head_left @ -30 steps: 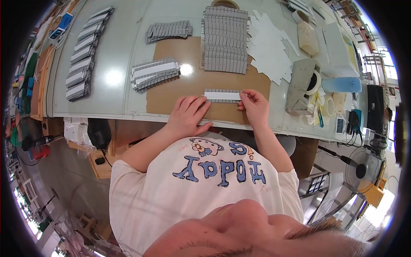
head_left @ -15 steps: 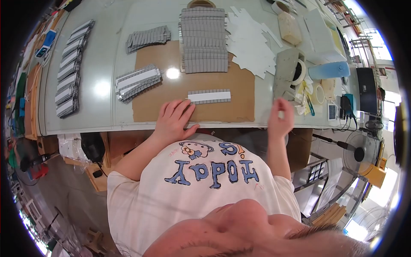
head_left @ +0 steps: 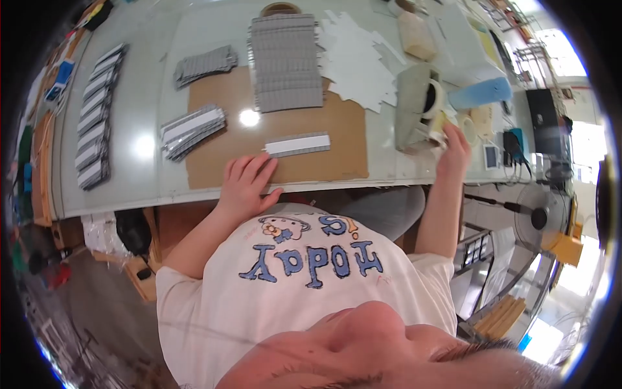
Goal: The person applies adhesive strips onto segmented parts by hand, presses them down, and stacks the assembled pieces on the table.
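Note:
My left hand lies on the brown board near the table's front edge, fingers spread. Its fingertips touch or nearly touch the left end of a short grey segmented strip with a white band along it. Over at the right, my right hand is at the small yellowish items beside the grey tape dispenser. Its fingers are stretched forward and apart, and nothing shows in them. A roll of tape sits in the dispenser.
Grey strips form a tall stack, two smaller piles and a long row at the left. White paper pieces lie behind the board. A blue bottle and a tape roll are at the right.
My right hand has moved right and forward from the table edge to the items by the dispenser, its fingers opening from a curl. My left hand stays by the strip. The view has shifted.

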Demonstrator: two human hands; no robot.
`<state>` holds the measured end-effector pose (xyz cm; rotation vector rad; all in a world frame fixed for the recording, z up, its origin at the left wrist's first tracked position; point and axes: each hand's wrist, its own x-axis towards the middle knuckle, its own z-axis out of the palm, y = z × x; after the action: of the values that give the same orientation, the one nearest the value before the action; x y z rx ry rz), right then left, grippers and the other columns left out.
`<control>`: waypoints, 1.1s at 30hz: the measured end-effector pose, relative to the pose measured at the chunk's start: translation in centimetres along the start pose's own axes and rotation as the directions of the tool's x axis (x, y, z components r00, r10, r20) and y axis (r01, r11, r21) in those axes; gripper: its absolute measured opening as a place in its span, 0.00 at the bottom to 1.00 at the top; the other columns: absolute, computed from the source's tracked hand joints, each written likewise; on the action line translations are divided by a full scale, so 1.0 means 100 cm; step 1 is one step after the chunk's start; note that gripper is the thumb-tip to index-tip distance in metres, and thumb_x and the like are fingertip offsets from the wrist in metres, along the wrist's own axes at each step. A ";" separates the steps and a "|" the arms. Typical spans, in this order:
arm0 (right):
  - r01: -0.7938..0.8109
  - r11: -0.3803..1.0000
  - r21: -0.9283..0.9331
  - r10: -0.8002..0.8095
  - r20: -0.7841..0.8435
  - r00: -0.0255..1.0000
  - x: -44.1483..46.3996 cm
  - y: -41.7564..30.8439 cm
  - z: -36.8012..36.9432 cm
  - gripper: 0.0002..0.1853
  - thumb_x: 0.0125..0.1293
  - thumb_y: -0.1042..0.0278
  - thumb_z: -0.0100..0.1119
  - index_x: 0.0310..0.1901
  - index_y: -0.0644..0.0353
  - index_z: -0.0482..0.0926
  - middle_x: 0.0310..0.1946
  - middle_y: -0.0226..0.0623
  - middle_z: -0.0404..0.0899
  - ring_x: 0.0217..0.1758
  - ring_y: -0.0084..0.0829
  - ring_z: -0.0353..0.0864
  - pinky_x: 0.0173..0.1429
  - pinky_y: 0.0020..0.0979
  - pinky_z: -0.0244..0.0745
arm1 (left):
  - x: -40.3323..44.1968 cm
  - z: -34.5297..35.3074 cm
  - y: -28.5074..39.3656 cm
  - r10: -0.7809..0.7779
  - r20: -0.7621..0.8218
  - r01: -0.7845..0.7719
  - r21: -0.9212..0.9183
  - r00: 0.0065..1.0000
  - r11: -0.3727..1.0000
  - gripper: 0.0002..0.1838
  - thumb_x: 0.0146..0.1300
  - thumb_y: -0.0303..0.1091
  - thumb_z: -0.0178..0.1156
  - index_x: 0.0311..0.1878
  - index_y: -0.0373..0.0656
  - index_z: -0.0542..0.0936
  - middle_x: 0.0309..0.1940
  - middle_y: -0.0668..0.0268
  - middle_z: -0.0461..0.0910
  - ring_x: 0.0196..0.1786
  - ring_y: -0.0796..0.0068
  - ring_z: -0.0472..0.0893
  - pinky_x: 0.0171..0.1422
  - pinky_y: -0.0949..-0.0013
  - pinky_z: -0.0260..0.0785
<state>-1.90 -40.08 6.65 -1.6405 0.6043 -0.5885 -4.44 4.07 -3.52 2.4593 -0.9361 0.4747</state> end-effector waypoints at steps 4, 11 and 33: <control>0.154 0.987 -0.052 -0.153 0.029 0.988 -0.069 0.017 -0.036 0.04 0.64 0.75 0.69 0.35 0.65 0.83 0.39 0.30 0.82 0.44 0.23 0.77 0.53 0.26 0.71 | 0.002 -0.003 0.000 -0.006 0.003 0.006 -0.010 1.000 1.000 0.32 0.53 0.49 0.72 0.61 0.45 0.80 0.62 0.65 0.75 0.63 0.60 0.72 0.68 0.52 0.62; 0.479 0.713 -0.512 -0.496 0.114 0.861 -0.100 0.096 -0.025 0.04 0.64 0.74 0.70 0.35 0.62 0.83 0.39 0.38 0.84 0.43 0.32 0.81 0.46 0.31 0.77 | 0.009 0.001 -0.008 -0.007 -0.078 -0.003 -0.121 0.997 0.993 0.25 0.54 0.44 0.72 0.55 0.46 0.83 0.59 0.65 0.77 0.60 0.60 0.74 0.64 0.54 0.67; 0.089 0.914 -0.397 0.184 0.598 0.780 -0.141 0.040 0.121 0.10 0.70 0.65 0.68 0.43 0.64 0.88 0.28 0.33 0.86 0.30 0.20 0.79 0.37 0.26 0.75 | 0.076 -0.005 0.006 -0.248 0.520 0.479 -0.372 0.817 0.795 0.12 0.71 0.42 0.58 0.43 0.47 0.88 0.38 0.57 0.86 0.44 0.51 0.84 0.48 0.54 0.76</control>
<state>-4.38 -22.31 0.39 -2.0636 0.2697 0.1677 0.44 -0.05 0.58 2.2094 -0.5904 -0.4501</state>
